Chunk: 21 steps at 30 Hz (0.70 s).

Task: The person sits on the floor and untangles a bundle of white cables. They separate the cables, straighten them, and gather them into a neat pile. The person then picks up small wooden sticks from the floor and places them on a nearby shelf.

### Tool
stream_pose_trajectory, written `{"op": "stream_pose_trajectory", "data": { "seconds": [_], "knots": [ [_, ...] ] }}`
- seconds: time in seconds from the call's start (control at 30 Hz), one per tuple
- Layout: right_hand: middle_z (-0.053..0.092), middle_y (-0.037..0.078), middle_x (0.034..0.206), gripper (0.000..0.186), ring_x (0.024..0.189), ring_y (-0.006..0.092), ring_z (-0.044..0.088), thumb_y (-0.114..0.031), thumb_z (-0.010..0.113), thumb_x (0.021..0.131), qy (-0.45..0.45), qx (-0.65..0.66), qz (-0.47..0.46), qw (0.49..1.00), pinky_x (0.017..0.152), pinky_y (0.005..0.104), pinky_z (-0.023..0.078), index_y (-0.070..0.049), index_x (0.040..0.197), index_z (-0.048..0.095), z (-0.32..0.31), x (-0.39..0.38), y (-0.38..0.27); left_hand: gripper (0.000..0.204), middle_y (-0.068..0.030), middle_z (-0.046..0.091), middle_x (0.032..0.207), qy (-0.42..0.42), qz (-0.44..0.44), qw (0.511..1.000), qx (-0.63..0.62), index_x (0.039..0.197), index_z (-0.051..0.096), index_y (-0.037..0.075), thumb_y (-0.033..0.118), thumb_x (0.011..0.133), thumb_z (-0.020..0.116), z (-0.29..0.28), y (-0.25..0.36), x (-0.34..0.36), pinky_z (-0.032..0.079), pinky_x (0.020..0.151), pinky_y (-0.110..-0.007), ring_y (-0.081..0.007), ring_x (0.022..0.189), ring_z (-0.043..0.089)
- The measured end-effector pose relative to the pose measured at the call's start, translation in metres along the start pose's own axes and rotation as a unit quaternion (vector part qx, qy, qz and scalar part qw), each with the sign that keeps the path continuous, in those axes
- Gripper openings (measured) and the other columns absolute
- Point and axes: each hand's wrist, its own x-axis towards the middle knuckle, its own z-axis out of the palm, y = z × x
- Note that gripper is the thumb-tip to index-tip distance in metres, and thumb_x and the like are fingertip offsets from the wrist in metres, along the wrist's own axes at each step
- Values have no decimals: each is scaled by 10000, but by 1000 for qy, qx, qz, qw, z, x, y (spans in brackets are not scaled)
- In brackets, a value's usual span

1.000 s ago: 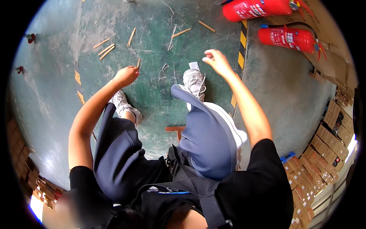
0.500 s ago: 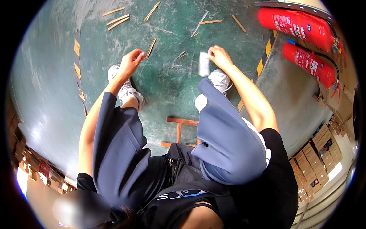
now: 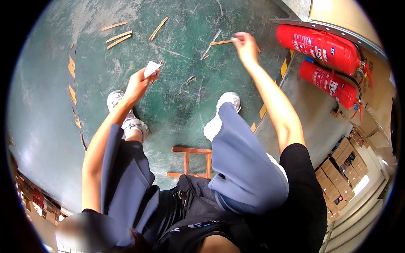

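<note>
My left hand [image 3: 137, 86] is closed on a small white piece [image 3: 152, 68], perhaps paper or cloth, above my left shoe. A thin wooden stick [image 3: 160, 63] shows behind those fingers; I cannot tell whether the hand touches it. Farther out on the right, my right hand [image 3: 247, 47] has its bent fingers pinched at the right end of a wooden stick [image 3: 220, 42]. That stick lies across a clear strip [image 3: 210, 45] on the floor. Another stick [image 3: 258, 49] is partly hidden behind the right hand.
More sticks [image 3: 119, 38] lie at far left on the green floor [image 3: 177, 114]. A scrap of strip [image 3: 187, 84] lies between my shoes [image 3: 230, 102]. Two red fire extinguishers [image 3: 318, 46] stand at right. A wooden stool [image 3: 192, 150] is below me, with stacked cartons [image 3: 337, 177] at lower right.
The white piece was in my right hand and is now in my left. My right hand has reached outward to the stick. My right foot has shifted, and the whole view has moved slightly.
</note>
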Motion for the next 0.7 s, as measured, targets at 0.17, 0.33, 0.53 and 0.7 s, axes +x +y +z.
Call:
{"op": "stream_pose_trajectory", "data": {
  "seconds": [0.17,0.33,0.53,0.7],
  "knots": [
    [577,176,1070,432,976,342,561,-308,770,748,41,-206,46,977,856,434,452,-81,1067,588,-46,12,121,235,-152,655,849,119,26,950,286,1001,611,38,233,875,651,-4,-3,17,468,660,-360,-250,751,631],
    [574,179,1044,352,991,362,553,-295,733,790,7,-244,77,967,858,441,446,-90,1039,593,-46,9,130,381,-200,559,892,100,60,927,358,923,537,3,290,769,734,7,-8,28,435,730,-446,-399,848,552],
    [584,144,976,221,953,347,546,-261,684,827,12,-264,-19,964,819,447,440,-97,957,611,-46,5,120,262,-154,574,874,87,53,895,434,888,537,27,200,779,700,25,-11,29,479,732,-446,-366,850,590],
    [594,148,926,158,870,347,574,-214,602,890,16,-205,-89,975,757,446,448,-67,944,580,-36,4,66,162,-114,568,851,92,106,862,487,878,546,49,153,793,636,28,-21,29,478,728,-426,-321,843,585]
  ]
}}
